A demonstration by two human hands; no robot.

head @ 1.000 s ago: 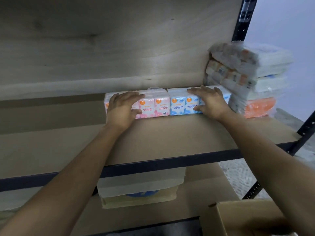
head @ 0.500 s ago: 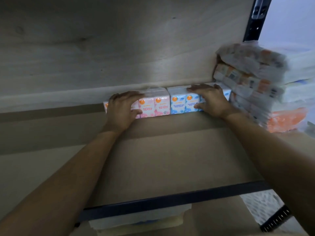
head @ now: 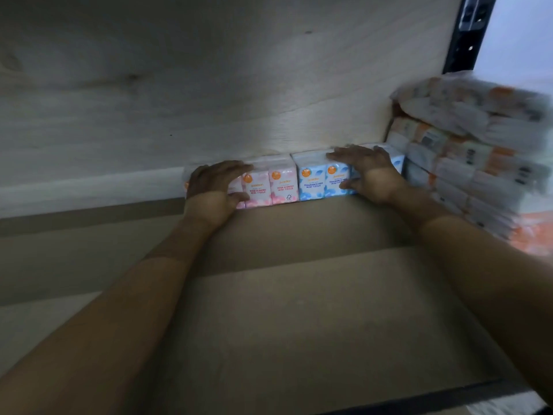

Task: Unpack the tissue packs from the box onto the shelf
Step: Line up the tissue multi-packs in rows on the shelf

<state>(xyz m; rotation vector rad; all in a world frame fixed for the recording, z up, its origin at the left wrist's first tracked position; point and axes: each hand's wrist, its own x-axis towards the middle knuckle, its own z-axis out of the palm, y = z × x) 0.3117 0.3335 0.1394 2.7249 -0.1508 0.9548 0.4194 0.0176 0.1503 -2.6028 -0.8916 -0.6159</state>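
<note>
Partway — pink pack (head: 270, 184) and blue pack (head: 317, 179) are pressed to the shelf (head: 284, 295) back by flat left hand (head: 214, 187) and right hand (head: 369, 172), nothing gripped — box unseen, remainder unknown.

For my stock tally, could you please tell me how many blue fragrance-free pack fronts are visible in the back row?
2 clearly: one blue front beside the pink packs, another just right of it. The right hand may hide more.
</note>
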